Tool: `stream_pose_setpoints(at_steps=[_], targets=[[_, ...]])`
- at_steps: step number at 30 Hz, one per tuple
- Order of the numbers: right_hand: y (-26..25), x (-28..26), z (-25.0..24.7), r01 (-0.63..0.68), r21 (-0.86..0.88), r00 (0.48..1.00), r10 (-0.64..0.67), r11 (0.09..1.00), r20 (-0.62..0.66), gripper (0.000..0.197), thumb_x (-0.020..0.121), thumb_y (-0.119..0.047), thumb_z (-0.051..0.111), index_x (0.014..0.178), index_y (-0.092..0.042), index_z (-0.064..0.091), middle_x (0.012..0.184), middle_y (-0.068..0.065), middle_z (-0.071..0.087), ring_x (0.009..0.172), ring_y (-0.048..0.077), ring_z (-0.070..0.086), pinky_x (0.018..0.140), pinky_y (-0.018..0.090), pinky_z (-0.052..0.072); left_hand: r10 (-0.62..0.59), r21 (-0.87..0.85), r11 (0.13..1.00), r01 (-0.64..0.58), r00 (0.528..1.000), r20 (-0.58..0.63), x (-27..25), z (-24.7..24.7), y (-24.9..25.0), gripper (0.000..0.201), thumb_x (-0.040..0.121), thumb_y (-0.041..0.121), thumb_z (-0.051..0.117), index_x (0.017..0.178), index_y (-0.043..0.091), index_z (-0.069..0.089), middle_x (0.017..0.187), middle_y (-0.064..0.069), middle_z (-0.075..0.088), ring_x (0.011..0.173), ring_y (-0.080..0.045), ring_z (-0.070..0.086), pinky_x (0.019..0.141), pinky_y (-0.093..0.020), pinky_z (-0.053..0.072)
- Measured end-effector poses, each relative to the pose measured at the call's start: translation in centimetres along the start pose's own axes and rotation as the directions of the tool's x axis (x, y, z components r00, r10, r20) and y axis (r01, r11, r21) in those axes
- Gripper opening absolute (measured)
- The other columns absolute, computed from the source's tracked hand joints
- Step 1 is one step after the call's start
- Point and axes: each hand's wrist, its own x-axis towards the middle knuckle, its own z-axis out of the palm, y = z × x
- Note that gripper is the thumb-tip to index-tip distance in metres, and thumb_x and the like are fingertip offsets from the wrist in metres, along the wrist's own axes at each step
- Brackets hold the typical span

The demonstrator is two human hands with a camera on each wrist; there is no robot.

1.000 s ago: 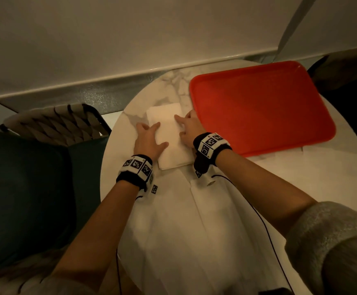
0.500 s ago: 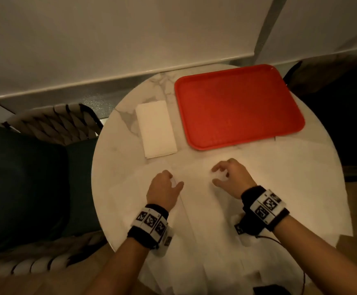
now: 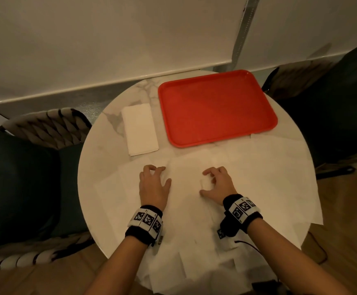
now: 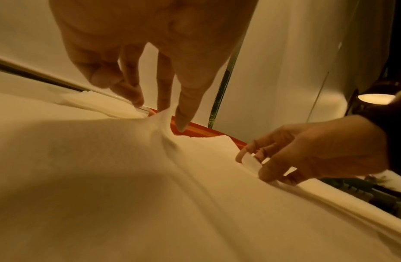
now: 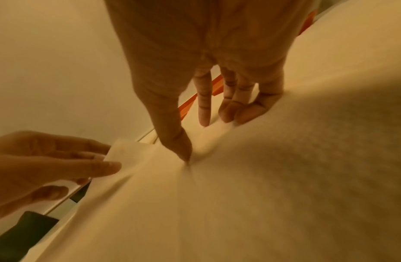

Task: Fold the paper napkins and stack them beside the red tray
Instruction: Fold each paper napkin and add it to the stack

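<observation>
A folded white napkin stack (image 3: 140, 129) lies on the round marble table (image 3: 101, 150), just left of the red tray (image 3: 215, 103). Several unfolded napkins (image 3: 186, 201) cover the table's front half. My left hand (image 3: 166, 174) rests on the top sheet with curled fingers. In the left wrist view my left hand (image 4: 165, 115) pinches the sheet up into a peak. My right hand (image 3: 203, 182) sits to the right of it and pinches a small raised fold between thumb and fingers. In the right wrist view my right hand (image 5: 196, 141) presses thumb and fingertips into the same sheet.
Chairs with dark cushions stand to the left (image 3: 24, 177) and the right (image 3: 332, 103) of the table, and a wall runs close behind. The loose napkins hang over the table's near edge (image 3: 194, 273). A black cable (image 3: 247, 244) trails from my right wrist.
Both hands left the folded stack beside the tray and drew back to the spread napkins. Their fingers have since curled and pinched the top sheet.
</observation>
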Motion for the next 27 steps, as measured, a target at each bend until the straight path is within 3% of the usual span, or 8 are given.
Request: stream_pose_setpoints(at_steps=[7, 11, 13, 16, 20, 23, 25, 27], targets=[[1.0, -0.6, 1.0, 0.034, -0.002, 0.998, -0.034, 0.999, -0.050, 0.028, 0.064, -0.022, 0.080, 0.075, -0.007, 0.059, 0.103, -0.001, 0.038, 0.090, 0.013, 0.045, 0.078, 0.018, 0.036, 0.051, 0.088, 0.995, -0.047, 0.998, -0.045, -1.4, 1.4, 1.7, 0.033, 0.080, 0.017, 0.070, 0.111, 0.018, 0.063, 0.116, -0.005, 0.050, 0.106, -0.024, 0.047, 0.085, -0.037, 0.041], [1.1, -0.7, 1.1, 0.065, 0.030, 0.996, -0.063, 0.997, -0.068, 0.022, 0.066, -0.015, 0.079, 0.063, -0.013, 0.058, 0.100, -0.002, 0.041, 0.091, 0.013, 0.046, 0.080, 0.018, 0.035, 0.185, -0.179, 0.967, -0.178, 0.983, 0.020, -2.5, 2.6, 2.9, 0.021, 0.082, 0.011, 0.068, 0.103, 0.013, 0.065, 0.103, 0.000, 0.057, 0.096, -0.014, 0.052, 0.086, -0.025, 0.042], [0.7, -1.1, 0.3, 0.103, 0.070, 0.989, -0.095, 0.992, -0.110, 0.023, 0.066, -0.014, 0.079, 0.062, -0.017, 0.057, 0.095, -0.002, 0.045, 0.083, 0.012, 0.049, 0.074, 0.018, 0.037, 0.145, -0.397, 0.915, -0.073, 0.977, 0.155, -3.4, 2.8, 3.9, 0.017, 0.086, 0.010, 0.066, 0.103, 0.012, 0.067, 0.096, 0.002, 0.065, 0.088, -0.011, 0.060, 0.082, -0.019, 0.046], [-0.2, -2.0, -1.0, 0.183, 0.160, 0.973, -0.155, 0.970, -0.172, 0.022, 0.066, -0.016, 0.081, 0.062, -0.018, 0.060, 0.086, -0.002, 0.053, 0.071, 0.013, 0.056, 0.065, 0.013, 0.040, 0.065, -0.543, 0.824, 0.164, 0.924, 0.378, -4.2, 3.5, 4.5, 0.032, 0.084, 0.015, 0.065, 0.116, 0.014, 0.065, 0.101, 0.000, 0.071, 0.096, -0.014, 0.067, 0.087, -0.021, 0.051], [-1.5, -3.2, -2.4, 0.157, 0.363, 0.979, -0.096, 0.918, -0.181, 0.019, 0.073, -0.012, 0.076, 0.066, -0.019, 0.061, 0.076, -0.004, 0.064, 0.066, 0.015, 0.066, 0.063, 0.020, 0.049, 0.161, -0.643, 0.708, 0.291, 0.821, 0.548, -4.9, 3.7, 5.3, 0.066, 0.066, 0.010, 0.071, 0.129, 0.015, 0.052, 0.119, -0.001, 0.065, 0.105, -0.016, 0.066, 0.089, -0.027, 0.053], [-2.4, -3.7, -2.8, 0.135, 0.504, 0.990, -0.098, 0.853, -0.099, 0.017, 0.079, -0.009, 0.072, 0.071, -0.016, 0.059, 0.067, 0.001, 0.068, 0.062, 0.014, 0.068, 0.064, 0.020, 0.052, 0.179, -0.592, 0.791, 0.154, 0.867, 0.465, -5.0, 3.5, 5.7, 0.057, 0.071, 0.017, 0.072, 0.126, 0.019, 0.055, 0.119, 0.004, 0.065, 0.107, -0.007, 0.062, 0.092, -0.019, 0.047], [-2.8, -3.9, -3.0, 0.149, 0.584, 0.989, -0.134, 0.798, -0.070, 0.013, 0.081, -0.013, 0.073, 0.077, -0.013, 0.061, 0.077, 0.005, 0.071, 0.070, 0.016, 0.070, 0.069, 0.023, 0.054, 0.159, -0.584, 0.807, 0.089, 0.920, 0.359, -4.8, 3.1, 5.7, 0.042, 0.081, 0.004, 0.062, 0.119, 0.020, 0.056, 0.115, 0.007, 0.064, 0.110, -0.009, 0.059, 0.089, -0.011, 0.043], [-2.4, -3.5, -3.1, 0.174, 0.576, 0.985, -0.127, 0.798, -0.121, 0.017, 0.079, -0.019, 0.077, 0.088, -0.015, 0.063, 0.092, -0.001, 0.070, 0.085, 0.013, 0.068, 0.073, 0.020, 0.053, 0.081, -0.596, 0.794, 0.122, 0.950, 0.303, -4.5, 1.9, 5.6, 0.044, 0.086, -0.007, 0.056, 0.116, 0.025, 0.052, 0.111, 0.010, 0.061, 0.109, -0.010, 0.059, 0.081, -0.005, 0.043]])
